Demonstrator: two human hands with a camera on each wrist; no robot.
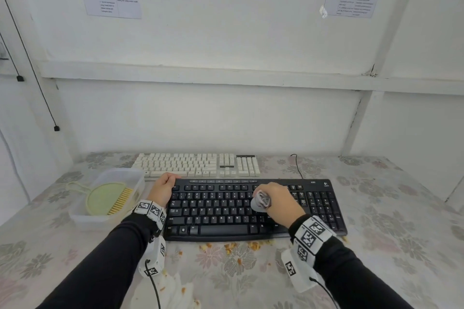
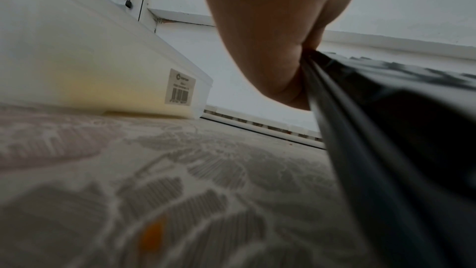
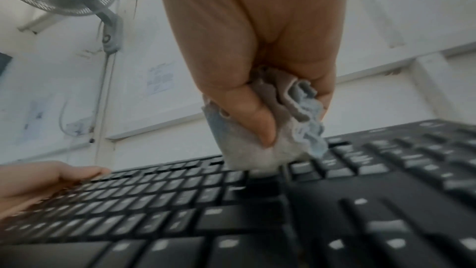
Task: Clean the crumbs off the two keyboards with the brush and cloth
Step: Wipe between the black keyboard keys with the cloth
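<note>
A black keyboard (image 1: 226, 211) lies in front of me, with a white keyboard (image 1: 195, 164) behind it near the wall. My right hand (image 1: 278, 199) grips a bunched grey cloth (image 1: 261, 202) and presses it on the black keys right of centre; in the right wrist view the cloth (image 3: 257, 150) touches the keys (image 3: 180, 201). My left hand (image 1: 163, 189) holds the black keyboard's far left corner, fingers curled over its edge (image 2: 316, 89). The green brush (image 1: 108, 198) with yellow bristles lies in a clear tub.
The clear plastic tub (image 1: 130, 179) stands left of the black keyboard. Orange crumbs (image 1: 231, 248) are scattered on the floral tablecloth (image 1: 401, 233) in front of the keyboard, with a white tissue (image 1: 175, 291) near me. A cable (image 1: 297, 165) runs behind the keyboards.
</note>
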